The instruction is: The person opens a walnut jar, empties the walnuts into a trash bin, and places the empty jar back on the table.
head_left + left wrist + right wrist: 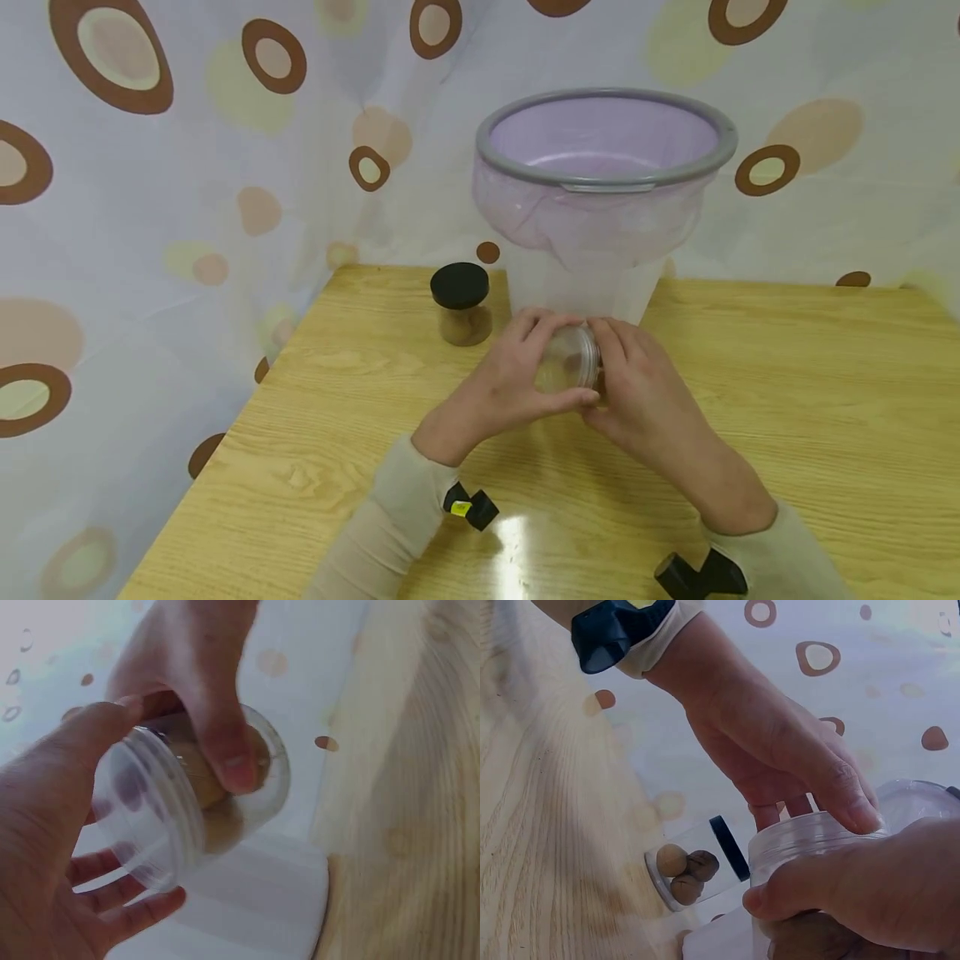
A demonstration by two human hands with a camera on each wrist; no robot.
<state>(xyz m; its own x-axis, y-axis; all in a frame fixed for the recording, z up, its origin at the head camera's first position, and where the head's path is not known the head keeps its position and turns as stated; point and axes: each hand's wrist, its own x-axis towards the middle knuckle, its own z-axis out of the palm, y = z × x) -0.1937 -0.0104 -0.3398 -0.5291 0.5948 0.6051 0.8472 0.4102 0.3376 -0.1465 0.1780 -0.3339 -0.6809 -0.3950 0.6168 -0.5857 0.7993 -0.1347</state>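
Left hand & right hand both grip clear jar btwn them, above table.

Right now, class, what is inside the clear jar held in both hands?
The clear jar holds brownish rounded pieces, probably nuts; fingers hide some, so no count. Both the left hand and right hand grip it.

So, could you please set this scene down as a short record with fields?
left hand: grips the lid end of the clear jar
right hand: grips the jar's body
jar: tilted on its side above the wooden table, brown round pieces inside
second jar: black lid, upright on the table, apart from the hands
bin: grey rim, pale liner, behind the hands
backdrop: spotted curtain
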